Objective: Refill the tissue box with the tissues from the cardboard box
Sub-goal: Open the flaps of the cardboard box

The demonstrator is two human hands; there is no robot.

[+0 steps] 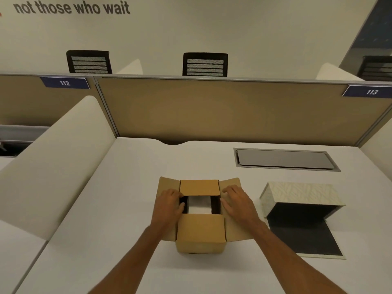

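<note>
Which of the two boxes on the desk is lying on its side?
The patterned tissue box, right of the hands: it lies tipped, dark inside facing the camera. The brown cardboard box stands upright, flaps open.

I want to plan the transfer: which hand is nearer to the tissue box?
Right. The right hand rests on the cardboard box's right flap, beside the tissue box; the left hand is on the far flap.

There is only one view. The camera sits on the person's head and looks forward and down, from close above the white desk (127, 187). It is a wide view, so straight edges bend near the sides. Both arms reach in from the bottom edge. Farther off it faces the tan divider (212, 111) and, at the top, the wall (233, 24).
</note>
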